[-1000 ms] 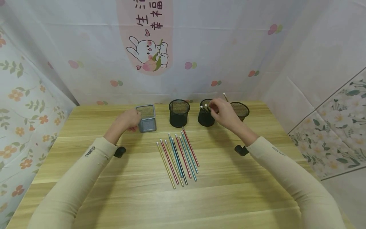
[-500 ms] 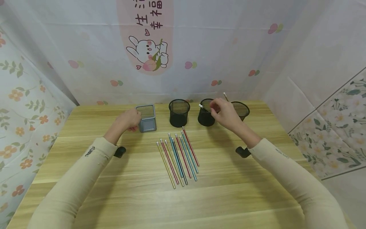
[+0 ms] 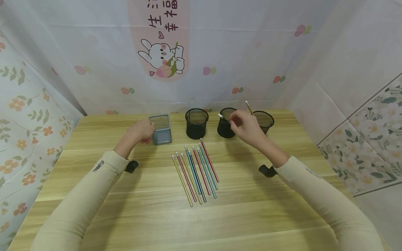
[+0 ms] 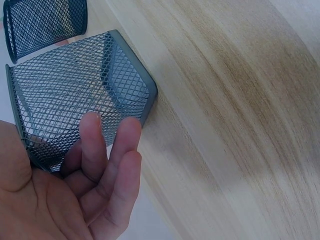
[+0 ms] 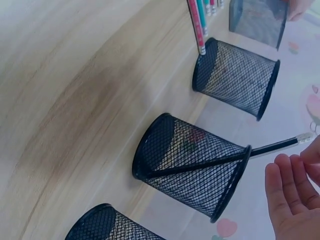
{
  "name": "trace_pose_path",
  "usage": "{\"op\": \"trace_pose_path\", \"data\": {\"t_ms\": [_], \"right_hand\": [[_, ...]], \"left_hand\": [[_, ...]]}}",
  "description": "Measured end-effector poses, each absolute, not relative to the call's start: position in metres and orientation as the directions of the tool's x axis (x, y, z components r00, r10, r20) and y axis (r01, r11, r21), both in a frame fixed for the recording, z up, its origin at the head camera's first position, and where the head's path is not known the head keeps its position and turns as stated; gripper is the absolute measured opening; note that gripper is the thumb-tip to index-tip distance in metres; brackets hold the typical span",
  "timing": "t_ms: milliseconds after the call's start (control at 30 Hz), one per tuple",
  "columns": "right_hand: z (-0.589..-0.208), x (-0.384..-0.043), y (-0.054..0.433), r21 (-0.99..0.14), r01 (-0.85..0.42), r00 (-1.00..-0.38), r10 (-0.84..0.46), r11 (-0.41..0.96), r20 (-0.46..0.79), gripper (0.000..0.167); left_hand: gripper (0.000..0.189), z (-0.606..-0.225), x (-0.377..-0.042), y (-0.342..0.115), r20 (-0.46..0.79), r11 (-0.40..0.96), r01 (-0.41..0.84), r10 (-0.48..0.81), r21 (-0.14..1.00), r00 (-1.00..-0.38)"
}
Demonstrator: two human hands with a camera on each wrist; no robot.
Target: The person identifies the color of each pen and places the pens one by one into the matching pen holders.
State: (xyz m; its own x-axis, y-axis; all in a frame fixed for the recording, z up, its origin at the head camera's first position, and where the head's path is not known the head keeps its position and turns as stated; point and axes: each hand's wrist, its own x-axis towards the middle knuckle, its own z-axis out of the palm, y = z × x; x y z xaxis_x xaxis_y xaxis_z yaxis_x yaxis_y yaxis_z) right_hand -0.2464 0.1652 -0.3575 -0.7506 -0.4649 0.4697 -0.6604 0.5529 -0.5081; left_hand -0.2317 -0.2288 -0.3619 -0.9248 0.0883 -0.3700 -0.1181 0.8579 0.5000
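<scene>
At the left, my left hand (image 3: pixel 142 130) holds the upper corner of a square grey mesh pen holder (image 4: pixel 65 85), thumb and index finger at its rim and the other fingers loosely bent. My right hand (image 3: pixel 246 125) is over a round black mesh pen holder (image 3: pixel 226 129), fingertips close together beside its opening. A black pencil (image 5: pixel 272 148) leans inside that holder, its white eraser end sticking out. In the right wrist view the eraser shows just apart from my fingers (image 5: pixel 292 185). Nothing is visible between them.
Another round black mesh holder (image 3: pixel 196 129) stands between the two. At the far right a further mesh holder (image 3: pixel 265 120) stands partly behind my right hand, with a gold pencil (image 3: pixel 249 107) rising beside it. Several coloured pencils (image 3: pixel 194 174) lie side by side on the wooden table (image 3: pixel 150 223).
The black pencil's eraser end has settled to the left against the holder's rim, away from my right fingers. The right forearm has shifted slightly right and nearer. My left hand has not moved.
</scene>
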Motion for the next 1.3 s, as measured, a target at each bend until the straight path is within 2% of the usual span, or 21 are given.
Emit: {"op": "trace_pose_path", "data": {"t_ms": [767,1300], "right_hand": [[-0.363,-0.229,0.161,-0.587,-0.614,-0.785,-0.485,0.528,0.386,0.008],[-0.365,-0.216,0.15,-0.607,-0.565,-0.795,-0.566,0.559,0.218,0.007]], "left_hand": [[0.054,-0.361,-0.231,-0.228,-0.373,0.871,-0.119,0.078,0.477,-0.924],[0.053,-0.363,-0.231,-0.228,-0.371,0.865,-0.125,0.075,0.485,-0.926]]}}
